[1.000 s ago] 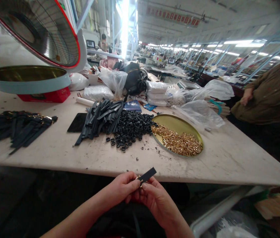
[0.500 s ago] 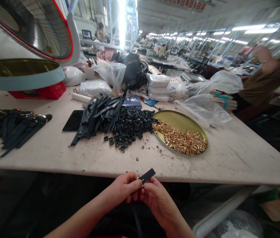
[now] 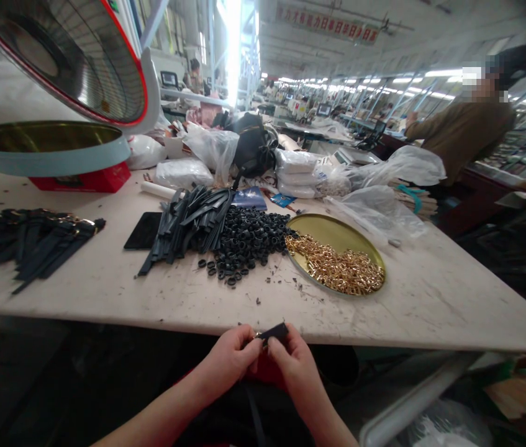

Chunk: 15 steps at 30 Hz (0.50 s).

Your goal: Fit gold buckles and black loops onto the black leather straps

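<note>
A short black strap (image 3: pixel 274 333) spans my two hands just off the table's front edge. My left hand (image 3: pixel 239 352) pinches its left end, where a bit of gold metal, perhaps a buckle, glints between the fingers. The fingers of my right hand (image 3: pixel 293 355) are closed on the other end. Beyond them lie a heap of small black loops (image 3: pixel 248 242) and a pile of loose black straps (image 3: pixel 192 217). To their right, a round gold tray (image 3: pixel 360 234) bears many small gold buckles (image 3: pixel 344 268).
Straps with gold buckles (image 3: pixel 43 242) lie at the left, below a blue-rimmed tin (image 3: pixel 58 158) and a red-rimmed fan (image 3: pixel 81 62). A black phone-like slab (image 3: pixel 141 231) rests by the strap pile. Plastic bags (image 3: pixel 397 167) line the back. A person (image 3: pixel 467 130) stands at right.
My right hand has moved up along the strap to its far end, and the strap now tilts less. The view has shifted slightly. The person at right has moved and stands more fully in view.
</note>
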### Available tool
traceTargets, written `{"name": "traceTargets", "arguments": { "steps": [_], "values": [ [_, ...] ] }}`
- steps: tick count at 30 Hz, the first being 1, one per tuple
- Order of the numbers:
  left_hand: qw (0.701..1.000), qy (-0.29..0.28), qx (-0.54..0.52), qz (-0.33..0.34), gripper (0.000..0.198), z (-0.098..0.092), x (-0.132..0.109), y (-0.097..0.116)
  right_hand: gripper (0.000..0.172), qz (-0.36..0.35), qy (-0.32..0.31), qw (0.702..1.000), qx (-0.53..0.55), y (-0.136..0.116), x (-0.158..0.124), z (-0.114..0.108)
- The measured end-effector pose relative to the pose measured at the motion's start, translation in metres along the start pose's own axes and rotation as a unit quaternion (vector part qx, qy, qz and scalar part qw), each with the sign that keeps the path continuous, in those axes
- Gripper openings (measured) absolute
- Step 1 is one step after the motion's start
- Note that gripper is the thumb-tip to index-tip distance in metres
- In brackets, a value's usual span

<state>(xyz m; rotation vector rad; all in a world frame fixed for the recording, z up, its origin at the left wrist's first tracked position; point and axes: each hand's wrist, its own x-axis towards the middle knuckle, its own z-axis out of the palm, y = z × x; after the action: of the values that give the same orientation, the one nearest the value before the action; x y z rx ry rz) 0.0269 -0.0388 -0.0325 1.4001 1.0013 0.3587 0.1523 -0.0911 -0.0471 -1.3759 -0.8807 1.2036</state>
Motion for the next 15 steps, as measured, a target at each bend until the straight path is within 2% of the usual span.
{"name": "traceTargets", "arguments": {
  "steps": [2, 4, 8, 11, 15],
  "values": [
    [0.996, 0.036, 0.067, 0.041, 0.022, 0.001, -0.006, -0.001, 0.008, -0.084, 0.015, 0.989, -0.122, -0.002, -0.007, -0.002],
    [0.99, 0.046, 0.115, 0.063, 0.022, 0.002, -0.012, 0.001, 0.01, -0.101, 0.015, 0.982, -0.159, -0.004, -0.012, -0.005],
    [0.99, 0.0, 0.127, 0.058, 0.027, -0.001, -0.016, 0.008, 0.019, -0.033, -0.021, 0.998, -0.052, -0.006, -0.009, -0.008],
    [0.992, 0.013, 0.118, 0.043, 0.029, -0.006, -0.01, 0.011, 0.024, -0.056, -0.051, 0.997, -0.012, -0.009, -0.005, -0.005],
    [0.993, 0.038, 0.098, 0.049, 0.022, -0.012, 0.001, 0.012, 0.03, -0.073, -0.088, 0.992, -0.045, -0.014, 0.005, -0.003]
  ]
}}
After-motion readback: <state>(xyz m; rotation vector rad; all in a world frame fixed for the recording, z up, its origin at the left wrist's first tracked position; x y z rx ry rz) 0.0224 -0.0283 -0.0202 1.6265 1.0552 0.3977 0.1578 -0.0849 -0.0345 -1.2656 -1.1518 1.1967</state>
